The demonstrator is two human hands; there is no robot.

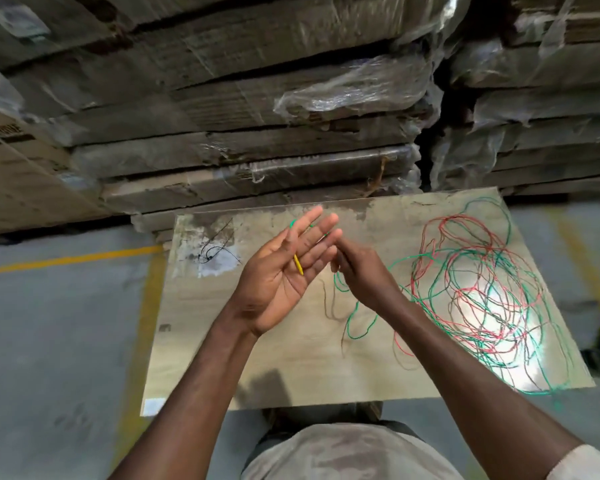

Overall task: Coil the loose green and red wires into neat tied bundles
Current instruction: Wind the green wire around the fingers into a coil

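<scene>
Meanwhile, the flat-fingered left hand takes a turn of thin, springy green wire pinched by the right hand, best gripped near its end.

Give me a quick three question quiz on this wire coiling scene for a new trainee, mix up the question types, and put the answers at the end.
1. True or false: the left hand is held flat with the palm up and fingers straight.
2. Where does the tangled pile of green and red wires lie on the wooden board? A) left side B) right side C) on the floor
3. Fill in: a green wire runs up from the board to the ____ hand.

Key
1. True.
2. B.
3. Right: the right hand has its fingers curled around it, beside the left hand's fingertips.
</scene>
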